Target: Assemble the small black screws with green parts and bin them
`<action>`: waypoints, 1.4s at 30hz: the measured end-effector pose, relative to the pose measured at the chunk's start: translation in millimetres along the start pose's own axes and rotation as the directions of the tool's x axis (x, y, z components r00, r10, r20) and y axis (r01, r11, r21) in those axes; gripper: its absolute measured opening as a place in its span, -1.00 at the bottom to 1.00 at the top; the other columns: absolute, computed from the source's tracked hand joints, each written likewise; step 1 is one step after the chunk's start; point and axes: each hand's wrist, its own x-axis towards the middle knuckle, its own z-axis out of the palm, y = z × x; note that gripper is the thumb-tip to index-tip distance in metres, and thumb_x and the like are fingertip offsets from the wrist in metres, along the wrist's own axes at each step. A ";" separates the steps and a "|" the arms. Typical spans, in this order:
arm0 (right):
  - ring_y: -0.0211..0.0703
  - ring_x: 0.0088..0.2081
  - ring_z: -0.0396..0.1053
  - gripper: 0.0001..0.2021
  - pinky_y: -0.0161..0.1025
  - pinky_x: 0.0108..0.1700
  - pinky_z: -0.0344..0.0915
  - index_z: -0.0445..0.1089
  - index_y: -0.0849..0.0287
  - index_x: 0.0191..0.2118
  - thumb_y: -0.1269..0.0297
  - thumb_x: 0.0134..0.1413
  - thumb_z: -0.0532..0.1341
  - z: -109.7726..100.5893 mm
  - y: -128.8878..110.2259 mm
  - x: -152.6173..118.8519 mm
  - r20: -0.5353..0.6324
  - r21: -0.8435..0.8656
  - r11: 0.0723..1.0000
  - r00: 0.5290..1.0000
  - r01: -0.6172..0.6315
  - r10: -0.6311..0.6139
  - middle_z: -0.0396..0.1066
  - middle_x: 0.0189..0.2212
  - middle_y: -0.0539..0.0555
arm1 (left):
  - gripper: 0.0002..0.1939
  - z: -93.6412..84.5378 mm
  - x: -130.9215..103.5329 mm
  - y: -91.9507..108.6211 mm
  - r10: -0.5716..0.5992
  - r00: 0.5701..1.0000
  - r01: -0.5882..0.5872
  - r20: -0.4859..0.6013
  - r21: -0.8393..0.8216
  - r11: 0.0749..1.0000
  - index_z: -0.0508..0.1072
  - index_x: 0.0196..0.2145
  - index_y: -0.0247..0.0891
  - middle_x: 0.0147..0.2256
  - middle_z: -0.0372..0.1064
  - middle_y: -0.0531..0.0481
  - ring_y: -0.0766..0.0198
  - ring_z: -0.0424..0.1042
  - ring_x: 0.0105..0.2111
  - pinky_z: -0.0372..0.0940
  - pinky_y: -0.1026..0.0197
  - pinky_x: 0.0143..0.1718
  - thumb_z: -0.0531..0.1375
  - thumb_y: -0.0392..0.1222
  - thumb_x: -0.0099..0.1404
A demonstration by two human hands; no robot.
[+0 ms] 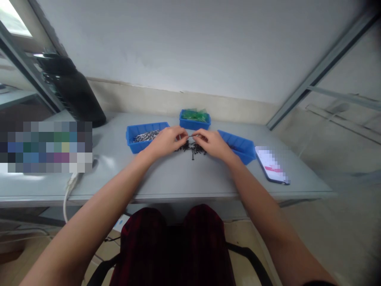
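Note:
My left hand (170, 140) and my right hand (212, 142) meet above the table, fingertips pinched close together. Between them runs a small thin rod-like piece (191, 136), too small to tell its exact kind. Just below lies a loose pile of black screws (193, 149), partly hidden by my fingers. Beside my left hand stands a blue bin (135, 147) holding many silver metal pins (145, 136). Another blue bin (242, 143) is partly behind my right hand, its contents mostly hidden. Farther back, a smaller blue bin (195, 124) holds green plastic pieces (195, 115).
A phone (272, 167) lies on the grey table (184, 178) at the right. A large black bottle (74, 89) stands at the back left. A white cable (66, 198) hangs over the front edge. The wall (190, 51) rises behind the bins.

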 end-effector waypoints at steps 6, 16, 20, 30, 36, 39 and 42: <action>-0.17 -0.40 0.36 -0.69 -0.28 -0.33 0.17 0.49 0.14 -0.12 0.09 0.27 0.09 0.2 -0.3 -0.2 -0.002 0.001 1.000 1.000 0.004 -0.004 0.50 -0.39 0.04 | -0.81 1.7 0.3 -3.4 0.008 1.000 -0.008 -0.004 -0.005 1.000 0.49 -0.33 -0.26 -0.37 0.46 -0.05 0.27 0.38 -0.38 0.22 0.22 -0.30 0.09 -0.19 0.33; -0.18 -0.43 0.34 -0.69 -0.27 -0.34 0.17 0.49 0.13 -0.12 0.08 0.27 0.09 0.4 0.3 -0.3 0.007 -0.004 1.000 1.000 -0.001 0.001 0.49 -0.41 0.03 | -0.83 1.1 -0.2 -2.0 0.009 1.000 -0.009 -0.008 -0.005 1.000 0.49 -0.33 -0.26 -0.37 0.47 -0.03 0.26 0.38 -0.38 0.20 0.22 -0.30 0.11 -0.21 0.33; -0.19 -0.42 0.34 -0.70 -0.27 -0.33 0.17 0.49 0.14 -0.12 0.10 0.27 0.09 0.6 0.4 -0.4 0.007 0.000 1.000 1.000 0.008 -0.008 0.49 -0.41 0.03 | -0.84 0.4 -0.1 -1.0 -0.005 1.000 0.005 0.001 -0.015 1.000 0.48 -0.33 -0.27 -0.37 0.46 -0.03 0.27 0.38 -0.38 0.21 0.22 -0.30 0.11 -0.24 0.34; -0.17 -0.39 0.37 -0.69 -0.26 -0.31 0.18 0.49 0.14 -0.12 0.10 0.27 0.09 0.9 0.8 0.0 0.009 -0.004 1.000 1.000 0.001 -0.001 0.50 -0.39 0.05 | -0.83 0.5 -0.4 -0.6 -0.002 1.000 0.002 -0.004 -0.011 1.000 0.48 -0.33 -0.27 -0.37 0.46 -0.04 0.26 0.37 -0.39 0.21 0.22 -0.31 0.10 -0.22 0.33; -0.18 -0.40 0.36 -0.69 -0.27 -0.32 0.18 0.49 0.15 -0.11 0.10 0.27 0.09 1.0 0.8 -0.2 0.011 -0.004 1.000 1.000 -0.004 0.004 0.50 -0.40 0.04 | -0.82 0.7 -0.6 -0.9 0.007 1.000 -0.007 -0.012 -0.004 1.000 0.49 -0.33 -0.27 -0.38 0.46 -0.03 0.29 0.37 -0.40 0.21 0.24 -0.32 0.10 -0.21 0.33; -0.18 -0.40 0.36 -0.69 -0.28 -0.32 0.17 0.49 0.15 -0.11 0.11 0.28 0.09 0.8 0.2 -0.3 0.009 -0.011 1.000 1.000 -0.001 0.001 0.50 -0.40 0.04 | -0.82 0.7 -0.1 -1.4 0.007 1.000 -0.007 -0.008 -0.001 1.000 0.49 -0.32 -0.28 -0.37 0.47 -0.04 0.28 0.38 -0.38 0.21 0.24 -0.31 0.10 -0.23 0.33; -0.18 -0.39 0.37 -0.70 -0.28 -0.32 0.18 0.49 0.15 -0.12 0.11 0.27 0.09 0.3 -0.4 -0.5 0.009 -0.004 1.000 1.000 0.000 0.000 0.50 -0.39 0.04 | -0.83 0.9 0.2 -1.9 0.012 1.000 -0.012 -0.004 -0.007 1.000 0.49 -0.32 -0.28 -0.37 0.46 -0.03 0.28 0.38 -0.39 0.21 0.24 -0.31 0.11 -0.23 0.33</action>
